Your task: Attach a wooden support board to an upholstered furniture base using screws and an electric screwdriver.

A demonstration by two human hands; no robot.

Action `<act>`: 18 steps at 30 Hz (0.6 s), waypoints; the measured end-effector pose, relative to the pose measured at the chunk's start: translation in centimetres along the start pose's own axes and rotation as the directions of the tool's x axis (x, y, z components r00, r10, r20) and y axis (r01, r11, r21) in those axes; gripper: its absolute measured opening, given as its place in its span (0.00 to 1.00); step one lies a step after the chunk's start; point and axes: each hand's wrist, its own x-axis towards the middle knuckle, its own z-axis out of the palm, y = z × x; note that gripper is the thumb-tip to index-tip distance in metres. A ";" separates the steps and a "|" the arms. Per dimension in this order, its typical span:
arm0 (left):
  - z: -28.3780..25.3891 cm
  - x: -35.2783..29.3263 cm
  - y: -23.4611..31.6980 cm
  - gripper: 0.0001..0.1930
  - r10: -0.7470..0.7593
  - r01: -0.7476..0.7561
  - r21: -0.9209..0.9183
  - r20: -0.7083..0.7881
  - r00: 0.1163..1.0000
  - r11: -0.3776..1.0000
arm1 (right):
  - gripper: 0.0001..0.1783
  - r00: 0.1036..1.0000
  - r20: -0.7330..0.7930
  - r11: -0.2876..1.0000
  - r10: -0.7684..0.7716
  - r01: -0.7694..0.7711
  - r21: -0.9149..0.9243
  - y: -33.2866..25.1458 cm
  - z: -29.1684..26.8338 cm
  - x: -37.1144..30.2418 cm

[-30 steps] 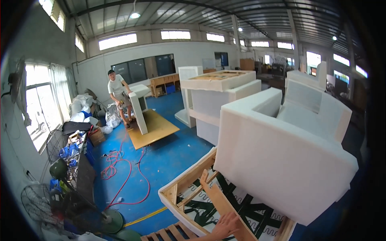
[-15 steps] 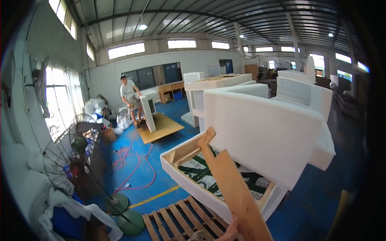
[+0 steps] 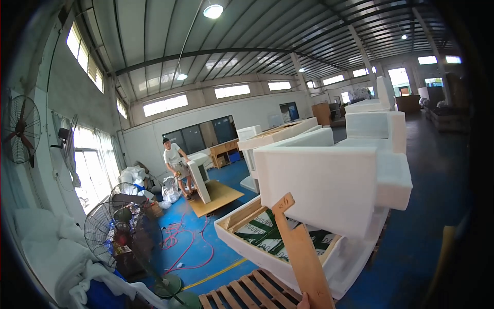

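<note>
A long, flat wooden board (image 3: 306,257) with a notched, hooked upper end slants up from the lower edge. At its left edge my left hand (image 3: 304,301) grips it; only a few fingers show at the picture's bottom. My right hand is out of sight. Behind the board lies a sofa frame (image 3: 241,246) padded in white, its inside showing timber rails, dark green webbing and zigzag springs. The board's upper part crosses in front of this frame; whether they touch I cannot tell.
White padded sofa sections (image 3: 314,180) stand stacked ahead and to the right. A slatted wooden pallet (image 3: 249,291) lies below the frame. Left are a standing fan (image 3: 121,229), red hose (image 3: 198,265) and white wadding (image 3: 51,247). Another person (image 3: 177,162) holds a white padded panel (image 3: 199,180).
My view has tilted up and shifted, so the scene sits lower and the wall fan shows. The board remains in my left hand and now stands more upright, lower in the picture.
</note>
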 end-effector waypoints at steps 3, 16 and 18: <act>1.6 1.8 -3.7 0.39 -0.015 0.015 -0.003 -0.022 1.000 1.000 | 0.30 0.999 -0.049 0.997 0.018 -0.014 0.080 -3.6 -3.5 2.6; 10.3 8.5 -13.5 0.25 -0.215 -0.502 0.552 0.786 0.579 0.666 | 0.28 0.864 -0.196 0.853 0.464 -0.495 -0.164 19.8 -9.4 0.9; 8.6 11.0 -13.4 0.30 -0.541 -0.608 0.674 0.723 0.429 0.419 | 0.27 0.854 -0.346 0.868 0.389 -0.466 -0.175 19.7 -11.2 -0.6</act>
